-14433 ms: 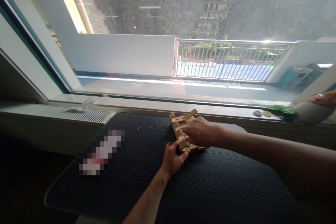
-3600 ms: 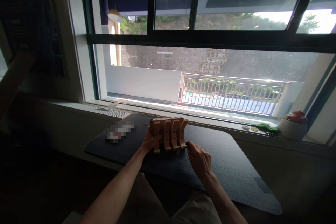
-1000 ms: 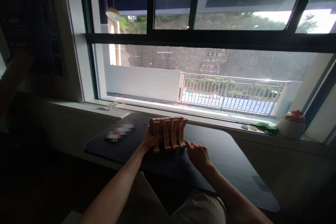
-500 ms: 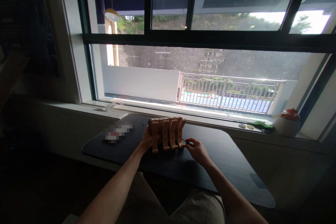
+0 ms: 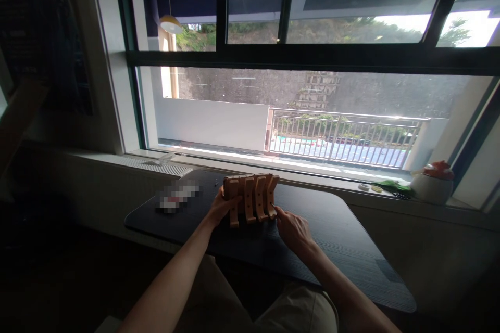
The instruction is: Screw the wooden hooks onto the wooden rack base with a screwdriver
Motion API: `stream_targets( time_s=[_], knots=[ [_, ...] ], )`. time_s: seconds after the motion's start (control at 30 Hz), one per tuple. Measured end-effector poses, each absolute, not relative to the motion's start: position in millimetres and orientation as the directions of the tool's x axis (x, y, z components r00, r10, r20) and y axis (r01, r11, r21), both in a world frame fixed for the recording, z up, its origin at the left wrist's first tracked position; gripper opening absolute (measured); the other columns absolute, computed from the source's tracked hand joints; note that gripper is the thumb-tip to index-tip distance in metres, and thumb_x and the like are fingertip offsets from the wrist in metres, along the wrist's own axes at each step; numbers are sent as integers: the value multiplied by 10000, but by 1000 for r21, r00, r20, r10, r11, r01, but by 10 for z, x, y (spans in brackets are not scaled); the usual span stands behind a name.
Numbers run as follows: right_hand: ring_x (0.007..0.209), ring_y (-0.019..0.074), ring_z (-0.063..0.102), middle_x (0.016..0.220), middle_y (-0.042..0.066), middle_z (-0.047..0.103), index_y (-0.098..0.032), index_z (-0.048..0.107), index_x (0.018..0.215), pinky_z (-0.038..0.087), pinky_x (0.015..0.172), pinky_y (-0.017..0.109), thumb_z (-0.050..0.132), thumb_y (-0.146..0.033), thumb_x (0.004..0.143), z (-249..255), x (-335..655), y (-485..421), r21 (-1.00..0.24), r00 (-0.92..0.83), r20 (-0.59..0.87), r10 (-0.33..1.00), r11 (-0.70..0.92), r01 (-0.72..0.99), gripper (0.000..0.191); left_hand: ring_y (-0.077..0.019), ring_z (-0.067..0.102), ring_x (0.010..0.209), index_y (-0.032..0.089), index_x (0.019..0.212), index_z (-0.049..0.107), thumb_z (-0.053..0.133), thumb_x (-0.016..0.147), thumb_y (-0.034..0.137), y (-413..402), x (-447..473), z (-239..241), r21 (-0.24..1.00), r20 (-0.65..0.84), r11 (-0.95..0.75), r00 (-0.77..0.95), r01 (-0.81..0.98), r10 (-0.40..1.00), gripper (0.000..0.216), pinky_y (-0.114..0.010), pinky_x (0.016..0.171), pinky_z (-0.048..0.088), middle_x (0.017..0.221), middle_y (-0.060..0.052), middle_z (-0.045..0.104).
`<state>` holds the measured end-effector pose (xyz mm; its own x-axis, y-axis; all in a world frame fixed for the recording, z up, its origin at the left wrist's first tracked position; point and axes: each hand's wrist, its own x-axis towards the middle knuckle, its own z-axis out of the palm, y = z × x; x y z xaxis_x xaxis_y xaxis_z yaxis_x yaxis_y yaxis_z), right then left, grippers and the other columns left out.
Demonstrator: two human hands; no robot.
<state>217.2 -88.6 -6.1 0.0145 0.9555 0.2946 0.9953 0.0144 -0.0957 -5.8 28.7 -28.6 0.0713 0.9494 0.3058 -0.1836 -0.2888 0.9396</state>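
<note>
A light wooden rack (image 5: pixel 250 197) with several hook-shaped pegs stands upright on the dark table (image 5: pixel 320 239). My left hand (image 5: pixel 220 208) grips the rack's left end. My right hand (image 5: pixel 292 229) is closed in a pinch round a small thin dark tool, and the tool's tip meets the rack's right end. Both forearms reach in from the bottom of the view.
A blurred flat object (image 5: pixel 177 195) lies at the table's far left. A few small dark bits (image 5: pixel 216 184) lie behind the rack. On the window sill stand a white pot with a red lid (image 5: pixel 432 183) and green items (image 5: pixel 390 186). A vent grille (image 5: pixel 160 166) lies at the left.
My right hand has moved in slightly, from the rack's right with the tool pointing sideways, up against its right end. Left hand and rack stay put.
</note>
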Motion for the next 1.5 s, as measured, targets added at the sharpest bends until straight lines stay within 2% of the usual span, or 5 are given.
stream_targets(
  time_s=[0.33, 0.5, 1.0, 1.27, 1.5],
  knots=[
    [985, 209, 609, 1079, 36, 671, -304, 548, 1225, 440, 747, 295, 408, -287, 902, -18, 2247, -794, -319, 71, 254, 965, 14, 948, 352, -228, 654, 800, 142, 961, 597, 818, 508, 281, 288, -69, -289, 948, 265, -240, 104, -209, 959, 523, -314, 696, 511, 880, -51, 692],
    [924, 182, 599, 1118, 71, 601, -170, 549, 1167, 500, 777, 370, 499, -349, 897, -10, 2328, -732, -425, 65, 231, 971, 41, 904, 327, -234, 653, 814, 146, 972, 589, 810, 521, 298, 279, -77, -293, 941, 294, -268, 109, -206, 949, 524, -315, 701, 510, 872, -48, 690],
    [882, 248, 637, 894, 94, 700, -270, 540, 1238, 408, 757, 366, 396, -229, 892, 63, 2173, -817, -173, 25, 242, 970, 18, 985, 378, -211, 646, 820, 163, 1005, 544, 806, 490, 181, 384, -19, -403, 933, 330, -314, 64, -177, 942, 579, -328, 724, 514, 870, -23, 677],
    [947, 184, 584, 1125, 73, 588, -178, 551, 1150, 486, 816, 400, 497, -351, 899, 13, 2229, -745, -344, 85, 216, 973, -6, 939, 310, -210, 653, 793, 167, 981, 555, 801, 481, 163, 346, -22, -366, 931, 333, -315, 80, -183, 939, 557, -334, 716, 520, 843, -21, 684],
    [866, 180, 601, 1036, 59, 619, -172, 561, 1126, 497, 729, 351, 506, -349, 888, -11, 2300, -701, -420, 145, 221, 964, -40, 907, 302, -214, 650, 815, 173, 1013, 541, 790, 503, 152, 301, -23, -337, 931, 337, -320, 71, -176, 939, 569, -330, 719, 520, 885, -26, 678]
  ],
)
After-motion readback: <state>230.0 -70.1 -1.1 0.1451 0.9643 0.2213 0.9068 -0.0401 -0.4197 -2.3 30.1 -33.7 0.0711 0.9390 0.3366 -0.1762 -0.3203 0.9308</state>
